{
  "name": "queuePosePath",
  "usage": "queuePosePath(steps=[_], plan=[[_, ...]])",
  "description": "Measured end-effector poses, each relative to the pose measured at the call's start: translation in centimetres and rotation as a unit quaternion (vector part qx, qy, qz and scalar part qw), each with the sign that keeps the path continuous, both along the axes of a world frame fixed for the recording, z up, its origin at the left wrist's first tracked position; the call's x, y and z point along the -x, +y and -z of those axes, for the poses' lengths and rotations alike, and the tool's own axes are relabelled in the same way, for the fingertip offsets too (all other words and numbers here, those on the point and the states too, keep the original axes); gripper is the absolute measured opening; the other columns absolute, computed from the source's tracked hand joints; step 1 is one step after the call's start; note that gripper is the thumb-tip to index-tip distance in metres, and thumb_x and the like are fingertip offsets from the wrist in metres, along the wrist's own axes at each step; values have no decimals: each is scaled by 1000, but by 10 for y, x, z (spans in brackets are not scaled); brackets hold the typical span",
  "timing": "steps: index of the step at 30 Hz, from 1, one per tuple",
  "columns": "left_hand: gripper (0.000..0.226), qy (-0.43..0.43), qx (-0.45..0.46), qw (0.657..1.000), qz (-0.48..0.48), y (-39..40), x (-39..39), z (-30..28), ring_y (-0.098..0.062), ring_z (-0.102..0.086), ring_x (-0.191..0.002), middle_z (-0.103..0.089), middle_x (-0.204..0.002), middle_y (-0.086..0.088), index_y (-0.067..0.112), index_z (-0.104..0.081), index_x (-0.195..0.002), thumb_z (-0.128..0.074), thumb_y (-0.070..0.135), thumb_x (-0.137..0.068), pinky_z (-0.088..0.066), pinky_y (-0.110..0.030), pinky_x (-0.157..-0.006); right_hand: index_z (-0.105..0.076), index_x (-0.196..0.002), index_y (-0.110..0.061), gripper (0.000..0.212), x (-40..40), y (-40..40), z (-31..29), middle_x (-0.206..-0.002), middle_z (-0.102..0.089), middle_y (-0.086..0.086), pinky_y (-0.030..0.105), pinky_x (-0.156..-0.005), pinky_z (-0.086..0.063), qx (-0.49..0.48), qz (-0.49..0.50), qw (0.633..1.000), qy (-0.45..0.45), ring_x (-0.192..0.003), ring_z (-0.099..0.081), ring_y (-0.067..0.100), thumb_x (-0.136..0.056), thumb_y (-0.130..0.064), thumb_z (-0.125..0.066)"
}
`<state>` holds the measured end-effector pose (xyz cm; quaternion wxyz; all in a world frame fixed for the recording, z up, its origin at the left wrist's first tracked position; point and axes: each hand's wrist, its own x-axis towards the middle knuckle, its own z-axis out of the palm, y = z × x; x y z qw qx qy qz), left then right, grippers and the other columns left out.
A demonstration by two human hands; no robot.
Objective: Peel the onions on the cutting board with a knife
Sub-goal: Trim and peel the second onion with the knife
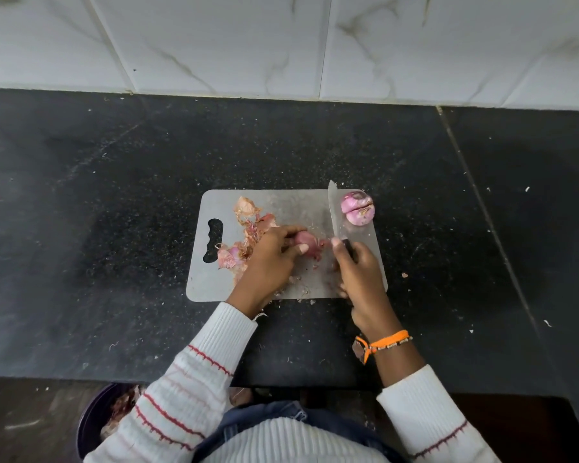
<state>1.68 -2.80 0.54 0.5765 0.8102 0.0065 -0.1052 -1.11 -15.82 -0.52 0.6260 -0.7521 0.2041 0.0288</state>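
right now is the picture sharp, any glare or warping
Head view: soft even light, a dull sheen but no hard glare on the cutting board; wide-angle warping bends the countertop edge and wall tiles; knife reads sharp.

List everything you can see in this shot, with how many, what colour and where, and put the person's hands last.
cutting board: one, grey, middle of the counter, handle slot at its left end
peeled onion: one, pink, far right corner of the board
onion in hand: one, reddish pink, board centre
onion skins: a loose pile, tan and pink, left part of the board
knife: one, steel blade, dark handle, lying across the board's right side
counter: one, black, speckled
wall tiles: white, veined, behind the counter
bowl: one, dark, bottom left, below the counter edge
wristband: orange, right wrist
left hand: holds the onion
right hand: grips the knife handle
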Motion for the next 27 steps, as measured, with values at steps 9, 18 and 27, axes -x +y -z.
queuePosePath(steps=[9,18,27], plan=[[29,111,144,983,-19,1,7,-1,-27,-61,-106,-54,-110,-2,10,-52,-125,-45,6,-97,-54,-38,-89,-64,-110,-10,28,-14,-3,3,-100,-71,3,27,-75,-56,-52,1,997,-56,-92,-67,14,-83,-4,-67],[16,174,153,973,-3,8,8,-2,-17,-64,-78,-65,-89,-9,6,-59,-95,-47,17,-97,-57,-25,-77,-58,-101,-22,34,-15,-1,-6,-90,-69,1,30,-82,-54,81,-80,988,-103,-87,-66,14,-79,2,-68],[29,342,324,882,-27,21,8,-20,-20,-66,-62,-67,-72,-19,-3,-51,-101,-37,23,-100,-57,-22,-55,-56,-114,-8,34,-22,-4,-5,-90,-63,2,4,-67,-40,226,-118,957,-138,-82,-59,9,-83,2,-64]])
